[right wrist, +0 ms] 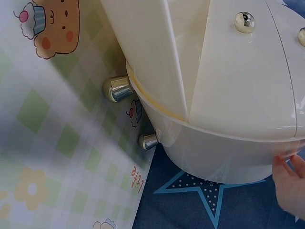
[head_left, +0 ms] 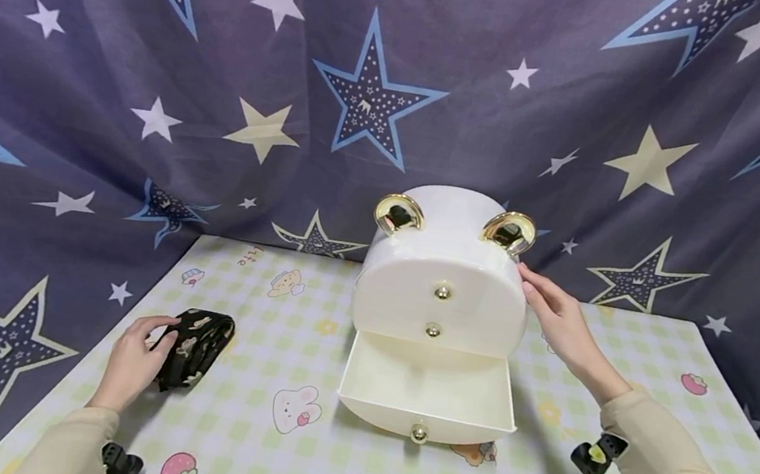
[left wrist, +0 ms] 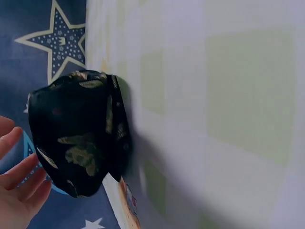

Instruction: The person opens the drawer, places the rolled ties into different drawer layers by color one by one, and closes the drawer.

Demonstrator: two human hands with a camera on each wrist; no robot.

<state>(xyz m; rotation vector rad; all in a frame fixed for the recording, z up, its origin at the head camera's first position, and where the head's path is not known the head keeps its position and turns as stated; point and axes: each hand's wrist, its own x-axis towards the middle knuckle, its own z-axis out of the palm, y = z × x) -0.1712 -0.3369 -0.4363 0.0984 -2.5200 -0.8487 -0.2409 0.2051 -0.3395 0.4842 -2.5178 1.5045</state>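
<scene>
On the left of the table lies a folded black cloth item (head_left: 192, 348) with a pale print; its exact kind cannot be told. My left hand (head_left: 137, 356) is at its left edge, thumb and fingers apart. In the left wrist view the fingers (left wrist: 29, 183) look relaxed beside the dark cloth (left wrist: 78, 138). A white rounded drawer box (head_left: 444, 271) with gold ear-like rings stands at the centre, its bottom drawer (head_left: 432, 380) pulled out with bare insides. My right hand (head_left: 562, 326) touches the box's right side with its fingertips, also visible in the right wrist view (right wrist: 290, 183).
A pale green checked cloth with cartoon prints covers the table (head_left: 243, 462). Behind it hangs a dark star-patterned curtain (head_left: 350, 44). The open drawer juts toward the front, with a gold knob (head_left: 419, 434). Gold feet (right wrist: 118, 89) hold the box off the table.
</scene>
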